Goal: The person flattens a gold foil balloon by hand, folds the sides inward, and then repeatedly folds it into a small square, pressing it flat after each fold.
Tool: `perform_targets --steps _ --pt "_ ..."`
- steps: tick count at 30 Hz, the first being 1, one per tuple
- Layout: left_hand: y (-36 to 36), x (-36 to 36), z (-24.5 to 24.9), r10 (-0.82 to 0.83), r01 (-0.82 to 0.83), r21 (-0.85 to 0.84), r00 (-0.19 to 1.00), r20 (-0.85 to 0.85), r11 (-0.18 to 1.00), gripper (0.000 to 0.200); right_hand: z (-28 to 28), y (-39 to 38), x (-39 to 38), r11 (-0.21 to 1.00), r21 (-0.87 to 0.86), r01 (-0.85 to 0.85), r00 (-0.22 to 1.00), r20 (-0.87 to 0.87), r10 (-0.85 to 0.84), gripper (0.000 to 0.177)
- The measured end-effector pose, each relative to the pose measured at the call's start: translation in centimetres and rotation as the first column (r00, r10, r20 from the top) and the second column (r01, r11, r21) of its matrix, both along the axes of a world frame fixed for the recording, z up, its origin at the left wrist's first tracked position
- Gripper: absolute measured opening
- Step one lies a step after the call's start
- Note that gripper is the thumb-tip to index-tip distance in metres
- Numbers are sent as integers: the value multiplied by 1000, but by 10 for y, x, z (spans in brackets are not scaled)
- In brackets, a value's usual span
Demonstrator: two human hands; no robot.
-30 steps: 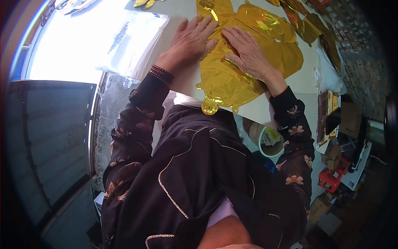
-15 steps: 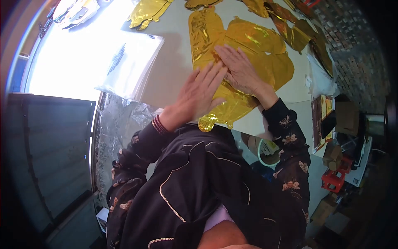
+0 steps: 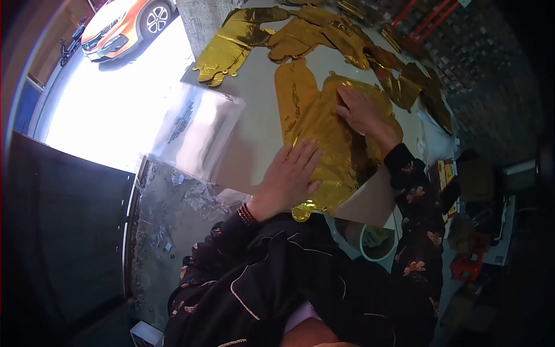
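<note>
A flat gold foil balloon (image 3: pixel 329 136) lies on the pale table in front of me, its near end at the table's front edge. My left hand (image 3: pixel 292 173) rests flat on its lower left part, fingers stretched out and together. Farther up on the right, my right hand (image 3: pixel 361 113) presses on the foil with its fingers extended and thumb apart. Neither hand grips anything. The foil looks wrinkled between the hands, and a small rounded tab shows at its near edge.
More flat gold foil balloons (image 3: pixel 312 34) lie along the table's far side. Clear plastic bags (image 3: pixel 199 130) sit at the left edge. Below the table on the right is a round bin (image 3: pixel 377 240). An orange car (image 3: pixel 124 29) stands outside, and a red stool (image 3: pixel 467 266) is at right.
My hands have moved apart: the right went up and right across the foil, the left down towards its near left edge. The camera view has shifted, showing more of the far side.
</note>
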State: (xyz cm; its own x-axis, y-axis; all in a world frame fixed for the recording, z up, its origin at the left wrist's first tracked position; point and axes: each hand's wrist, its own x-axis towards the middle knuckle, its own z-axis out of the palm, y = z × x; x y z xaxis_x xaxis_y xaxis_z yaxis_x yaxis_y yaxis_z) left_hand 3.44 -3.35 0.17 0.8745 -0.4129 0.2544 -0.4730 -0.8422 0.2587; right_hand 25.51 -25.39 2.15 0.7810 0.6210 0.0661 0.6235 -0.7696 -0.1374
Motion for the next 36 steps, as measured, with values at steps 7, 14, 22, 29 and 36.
perform_targets --steps 7,14,22,29,36 --pt "5 -1 3 -53 44 -179 998 -45 983 74 26 109 66 908 393 -143 990 76 123 36" --pt "69 -23 66 -8 -46 -339 988 -157 940 78 7 180 91 911 353 -216 975 128 181 41" --pt "83 -29 62 37 -112 -359 977 -209 927 75 34 119 30 924 337 -179 983 89 158 42" --pt "2 1 31 -196 185 -204 980 -34 961 74 14 -27 39 932 340 127 971 151 -188 40" --pt "-8 7 2 -214 213 -22 976 -45 977 72 -6 -111 57 800 12 599 799 56 -599 54"
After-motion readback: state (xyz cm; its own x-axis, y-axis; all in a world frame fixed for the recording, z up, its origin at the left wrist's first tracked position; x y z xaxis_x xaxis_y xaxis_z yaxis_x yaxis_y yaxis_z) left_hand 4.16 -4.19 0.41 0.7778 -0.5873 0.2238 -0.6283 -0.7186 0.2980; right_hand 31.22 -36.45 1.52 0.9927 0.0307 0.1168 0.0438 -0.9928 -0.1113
